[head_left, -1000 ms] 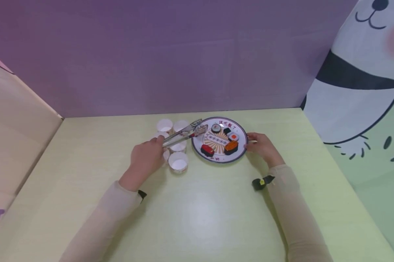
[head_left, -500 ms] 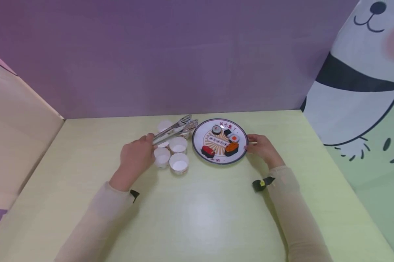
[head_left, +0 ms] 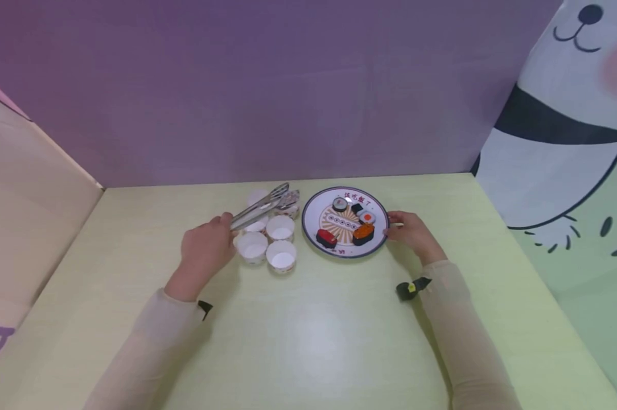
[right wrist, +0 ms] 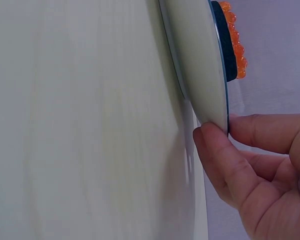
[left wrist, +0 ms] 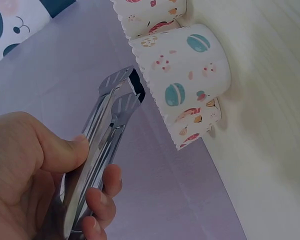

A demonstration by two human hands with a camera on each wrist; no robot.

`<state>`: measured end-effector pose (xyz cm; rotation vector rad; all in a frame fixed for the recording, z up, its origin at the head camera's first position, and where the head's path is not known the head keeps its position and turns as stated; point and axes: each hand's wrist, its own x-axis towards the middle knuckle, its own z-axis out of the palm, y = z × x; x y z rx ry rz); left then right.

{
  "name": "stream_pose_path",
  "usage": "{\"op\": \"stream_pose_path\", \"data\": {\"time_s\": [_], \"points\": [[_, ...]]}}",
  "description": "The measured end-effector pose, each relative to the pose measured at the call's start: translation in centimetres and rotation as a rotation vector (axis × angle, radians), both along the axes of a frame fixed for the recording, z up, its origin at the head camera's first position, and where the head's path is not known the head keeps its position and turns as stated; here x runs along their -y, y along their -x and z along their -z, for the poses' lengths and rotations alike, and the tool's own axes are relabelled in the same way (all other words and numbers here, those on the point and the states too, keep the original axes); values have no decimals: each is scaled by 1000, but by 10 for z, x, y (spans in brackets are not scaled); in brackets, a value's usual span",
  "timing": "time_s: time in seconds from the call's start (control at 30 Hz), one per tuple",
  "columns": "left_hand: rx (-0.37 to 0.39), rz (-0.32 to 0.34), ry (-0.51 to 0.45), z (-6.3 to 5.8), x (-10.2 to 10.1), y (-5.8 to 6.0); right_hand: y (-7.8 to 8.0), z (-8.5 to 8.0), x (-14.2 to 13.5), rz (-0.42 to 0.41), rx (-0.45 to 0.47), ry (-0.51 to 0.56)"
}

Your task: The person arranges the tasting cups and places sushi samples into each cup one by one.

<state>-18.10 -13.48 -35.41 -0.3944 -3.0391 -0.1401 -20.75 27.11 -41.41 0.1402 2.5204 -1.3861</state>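
My left hand (head_left: 206, 245) grips metal tongs (left wrist: 92, 152), thumb on one side and fingers curled round the other. In the head view, the tongs' tips are over the back of a cluster of white paper cups (head_left: 281, 256), left of the plate. A dark patch shows between the tips in the left wrist view; what it is I cannot tell. My right hand (head_left: 413, 234) pinches the right rim of a round, blue-edged plate (head_left: 312, 219). Several sushi pieces lie on it, among them a red-topped one (head_left: 326, 238) and an orange-topped one (head_left: 363, 233).
The pale table (head_left: 308, 330) extends in front of the cups and plate. Behind it stands a purple wall (head_left: 288, 91), with a cartoon-printed panel (head_left: 554, 182) at the right. Printed cup sides (left wrist: 185, 70) are close beside the tongs in the left wrist view.
My left hand has carried the tongs leftward, so their tips went from the plate's left edge to above the cups. The right hand keeps its hold on the plate's rim.
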Motion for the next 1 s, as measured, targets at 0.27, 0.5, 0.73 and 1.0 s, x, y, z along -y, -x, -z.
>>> {"op": "stream_pose_path", "data": {"time_s": [0.27, 0.5, 0.73, 1.0], "points": [[4, 8, 11, 1, 0, 1, 0, 3, -1, 1, -7, 10], [15, 15, 31, 1, -1, 3, 0, 3, -1, -2, -11, 5], [36, 12, 39, 0, -3, 7, 2, 6, -2, -10, -7, 12], [46, 16, 22, -2, -5, 9, 3, 5, -4, -3, -6, -23]]}}
